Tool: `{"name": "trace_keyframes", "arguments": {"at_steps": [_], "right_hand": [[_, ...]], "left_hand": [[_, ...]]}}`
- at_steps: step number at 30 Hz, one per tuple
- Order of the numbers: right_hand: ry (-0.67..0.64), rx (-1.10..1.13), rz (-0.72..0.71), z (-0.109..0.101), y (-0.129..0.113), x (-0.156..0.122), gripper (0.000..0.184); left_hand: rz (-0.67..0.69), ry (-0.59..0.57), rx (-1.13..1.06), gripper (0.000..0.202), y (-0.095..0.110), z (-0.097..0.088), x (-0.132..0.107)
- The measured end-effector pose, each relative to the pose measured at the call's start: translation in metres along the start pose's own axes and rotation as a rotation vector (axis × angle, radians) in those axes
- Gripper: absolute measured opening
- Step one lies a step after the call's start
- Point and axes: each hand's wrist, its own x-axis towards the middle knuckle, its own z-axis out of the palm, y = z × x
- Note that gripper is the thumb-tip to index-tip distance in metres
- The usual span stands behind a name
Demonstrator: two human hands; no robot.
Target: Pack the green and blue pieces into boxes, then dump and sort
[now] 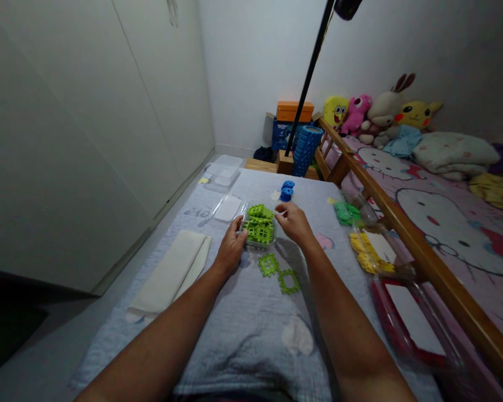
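A clear plastic box (257,245) stands on the cloth in front of me, filled with lime-green toothed building pieces (259,228). My left hand (232,245) grips its left side, the thumb at the near left corner. At the opposite rim, my right hand (292,222) has its fingers curled in, thumb and forefinger at the box's edge. The box's clear lid (228,208) lies folded back to the far left. Nearer to me, two flat green square pieces, one with a grid centre (269,265) and one with an open centre (289,282), lie on the cloth.
Blue pieces (287,191) stand beyond the box. Along the wooden bed rail (385,215) are clear boxes of green (347,213), yellow (362,254) and red (383,318) pieces. A folded cream cloth (171,273) lies left, an empty clear container (224,167) at the far left corner.
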Motion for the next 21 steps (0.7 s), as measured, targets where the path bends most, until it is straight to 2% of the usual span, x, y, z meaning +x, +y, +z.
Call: {"name": "trace_keyframes", "arguments": {"at_steps": [2, 5, 7, 9, 12, 15, 17, 21], "right_hand": [[-0.034, 0.012, 0.027, -0.012, 0.009, -0.017, 0.011], [-0.262, 0.015, 0.052, -0.023, 0.018, -0.046, 0.008], [-0.423, 0.0, 0.039, -0.024, 0.02, -0.063, 0.008], [-0.494, -0.031, 0.012, -0.018, 0.018, -0.077, 0.012], [-0.477, -0.099, -0.015, -0.003, 0.01, -0.09, 0.017], [-0.423, -0.176, 0.018, 0.009, 0.002, -0.094, 0.008], [-0.404, -0.185, 0.054, 0.013, -0.001, -0.095, 0.003], [-0.4, -0.108, 0.083, 0.013, -0.001, -0.095, 0.008]], "left_hand": [[-0.002, -0.006, 0.004, 0.059, 0.001, 0.0, 0.0], [0.004, 0.002, 0.024, 0.059, 0.001, 0.0, 0.0], [0.004, 0.002, 0.028, 0.059, 0.0, 0.0, 0.0], [0.005, -0.004, 0.021, 0.059, 0.0, 0.0, 0.001], [0.006, -0.012, 0.001, 0.06, -0.001, 0.001, 0.0], [0.009, -0.006, -0.001, 0.059, 0.0, 0.001, -0.001], [0.007, -0.003, 0.0, 0.059, 0.002, 0.001, -0.001], [0.006, 0.009, 0.006, 0.057, 0.005, 0.001, -0.002]]}}
